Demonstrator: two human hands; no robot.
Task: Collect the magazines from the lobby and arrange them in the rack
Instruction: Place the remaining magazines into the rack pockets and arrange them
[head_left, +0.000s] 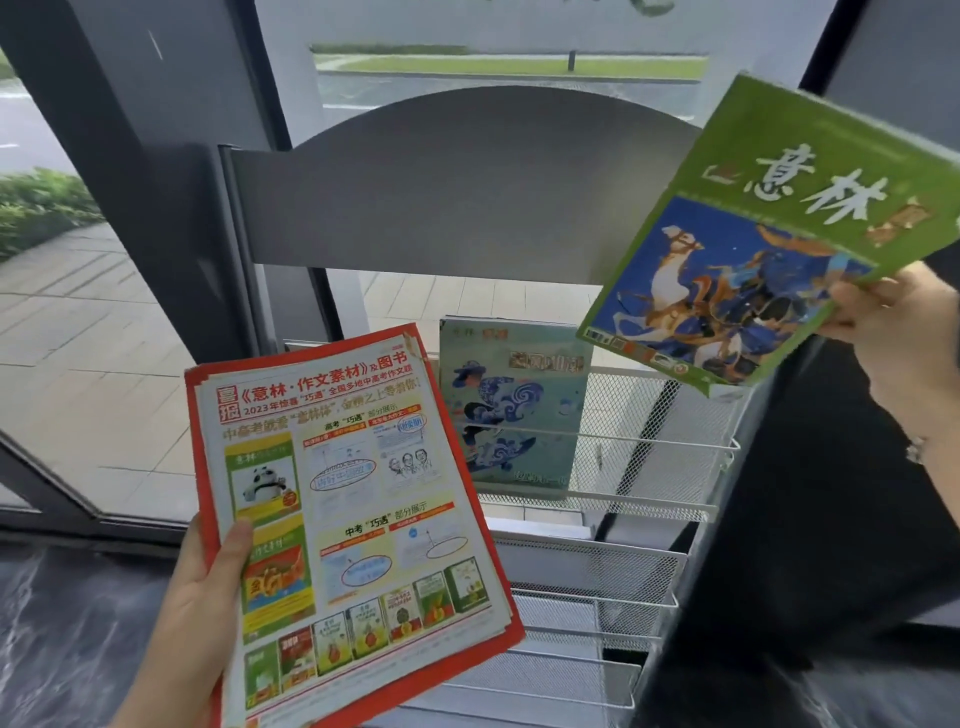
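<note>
My left hand (200, 618) grips a stack of magazines (353, 525) with a red-bordered back cover on top, held low and left in front of the rack. My right hand (904, 343) holds a green magazine (769, 228) with a blue illustration, tilted in the air above the rack's upper right. The grey wire-mesh magazine rack (639, 452) stands ahead with a curved metal header panel (457, 192). One teal magazine (514, 410) stands upright in the top tier, left of centre.
Lower rack tiers (587, 577) step down toward me. Glass walls with dark frames (156, 171) stand behind and left of the rack, with pavement and hedge outside. A dark panel (831, 519) borders the rack's right side. Dark marble floor (67, 634) lies below left.
</note>
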